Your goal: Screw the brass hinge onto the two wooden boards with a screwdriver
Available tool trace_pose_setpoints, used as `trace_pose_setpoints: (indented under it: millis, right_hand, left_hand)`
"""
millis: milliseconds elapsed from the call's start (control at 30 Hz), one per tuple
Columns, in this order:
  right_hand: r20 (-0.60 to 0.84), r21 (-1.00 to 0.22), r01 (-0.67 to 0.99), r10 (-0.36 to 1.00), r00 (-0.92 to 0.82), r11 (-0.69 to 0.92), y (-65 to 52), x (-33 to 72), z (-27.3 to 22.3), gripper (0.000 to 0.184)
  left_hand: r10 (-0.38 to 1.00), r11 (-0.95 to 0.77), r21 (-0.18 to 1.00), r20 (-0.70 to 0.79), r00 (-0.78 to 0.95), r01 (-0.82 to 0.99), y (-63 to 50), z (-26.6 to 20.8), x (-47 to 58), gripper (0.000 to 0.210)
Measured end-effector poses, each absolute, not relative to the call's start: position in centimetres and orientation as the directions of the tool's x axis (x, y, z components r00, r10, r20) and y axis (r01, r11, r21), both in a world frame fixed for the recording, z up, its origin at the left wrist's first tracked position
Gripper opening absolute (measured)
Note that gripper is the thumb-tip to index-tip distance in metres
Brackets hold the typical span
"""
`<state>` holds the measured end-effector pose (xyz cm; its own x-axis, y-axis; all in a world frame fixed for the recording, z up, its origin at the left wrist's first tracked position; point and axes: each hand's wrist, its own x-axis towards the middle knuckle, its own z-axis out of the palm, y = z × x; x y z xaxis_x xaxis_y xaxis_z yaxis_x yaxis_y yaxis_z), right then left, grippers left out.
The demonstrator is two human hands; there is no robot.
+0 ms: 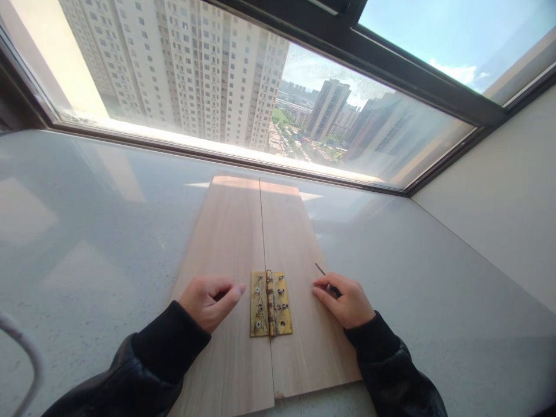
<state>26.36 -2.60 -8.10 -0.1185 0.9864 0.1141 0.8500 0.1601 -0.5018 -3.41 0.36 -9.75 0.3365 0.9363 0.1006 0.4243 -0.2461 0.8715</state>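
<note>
Two light wooden boards (234, 231) lie side by side on a grey stone windowsill (87, 231). A brass hinge (270, 303) with several screws spans the seam between them near the front. My left hand (207, 301) rests loosely curled on the left board just left of the hinge, holding nothing that I can see. My right hand (345, 300) lies on the right board and is closed on a thin dark screwdriver (322, 270), whose tip sticks out past my fingers. Both arms wear black sleeves.
A large window (243, 92) with a dark frame runs along the back of the sill, showing high-rise buildings outside. A white wall (499, 208) closes the right side. A curved grey object (26, 353) shows at the lower left edge.
</note>
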Motion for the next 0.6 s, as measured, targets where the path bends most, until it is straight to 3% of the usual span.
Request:
trace_pose_setpoints:
  millis: [167,333,600]
  right_hand:
    - [0.109,-0.615,0.775,0.989,-0.102,0.148,-4.0,24.6,-7.0,0.023]
    - [0.027,-0.766,0.625,0.979,-0.200,0.148,-5.5,21.4,-6.3,0.019]
    - [-0.021,-0.804,0.582,0.973,-0.228,0.119,-5.4,20.5,-7.0,0.008]
  left_hand:
    - [0.939,-0.243,0.868,0.099,0.330,0.433,0.4,-9.8,-3.5,0.042]
    - [0.936,-0.254,0.860,0.105,0.335,0.442,0.4,-9.7,-3.5,0.042]
    - [0.938,-0.244,0.866,0.096,0.334,0.436,0.3,-9.5,-3.4,0.042]
